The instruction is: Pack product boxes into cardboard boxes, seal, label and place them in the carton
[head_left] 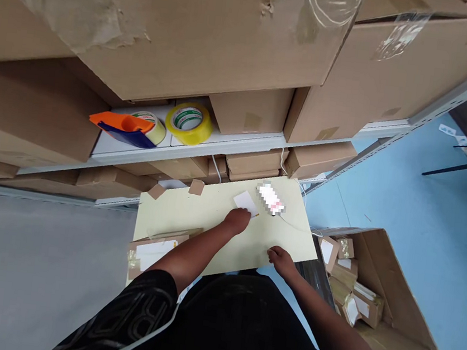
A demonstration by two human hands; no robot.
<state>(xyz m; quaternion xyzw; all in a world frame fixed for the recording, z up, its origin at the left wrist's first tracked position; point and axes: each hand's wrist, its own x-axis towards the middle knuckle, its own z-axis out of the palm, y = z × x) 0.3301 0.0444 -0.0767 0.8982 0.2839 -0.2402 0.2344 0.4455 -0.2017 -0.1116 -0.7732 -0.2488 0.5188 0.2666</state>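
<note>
1. Head view: a small white rectangular paper card (246, 200) lies flat towards the far edge of the pale yellow desk (178, 213), its long axis slanting from far left to near right.
2. The left hand (237, 220), fingers curled together, touches the card's near end; whether it grips is hidden.
3. The right hand (280, 259) rests at the desk's near edge, fingers loosely bent, holding nothing.

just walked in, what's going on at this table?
A person stands at a small pale table in front of shelves of cartons. Their left hand is on a white slip; whether it grips anything is unclear. The right hand rests at the table's near edge. A labelled parcel lies at the table's left corner. An open carton of similar parcels sits on the floor to the right.
</note>
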